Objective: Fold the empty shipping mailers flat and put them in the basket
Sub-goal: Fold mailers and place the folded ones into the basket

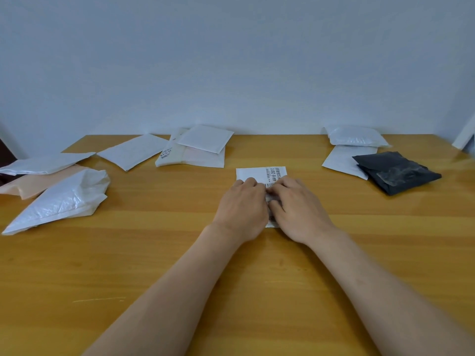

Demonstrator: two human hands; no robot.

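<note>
1. Mailer with a printed label (267, 173), small and white, lies on the wooden table (231, 278). Its far part with the barcode shows; its near part is covered by both hands.
2. Left hand (241, 209) rests on the left half of this labelled mailer with its fingers bent and the tips down on the paper.
3. Right hand (298, 209) rests on the right half, touching the left hand, with its fingers bent toward the middle. A crumpled bit of the mailer shows between the two hands. For both hands I cannot tell if the fingers pinch a fold or only press it down.
4. Behind the labelled mailer and a little to its left, a square white mailer (203, 140) lies on top of a bigger pale mailer (190, 158).
5. Further left of it lies a flat white mailer (133, 152). Beyond that is a group of three: a puffy white mailer (61, 199), a peach mailer (33, 183) and a thin white mailer (43, 163).
6. To the right of the labelled mailer, well apart, a black mailer (395, 173) overlaps a white envelope (341, 158). A shiny white mailer (354, 136) lies behind these, near the wall (231, 60).
</note>
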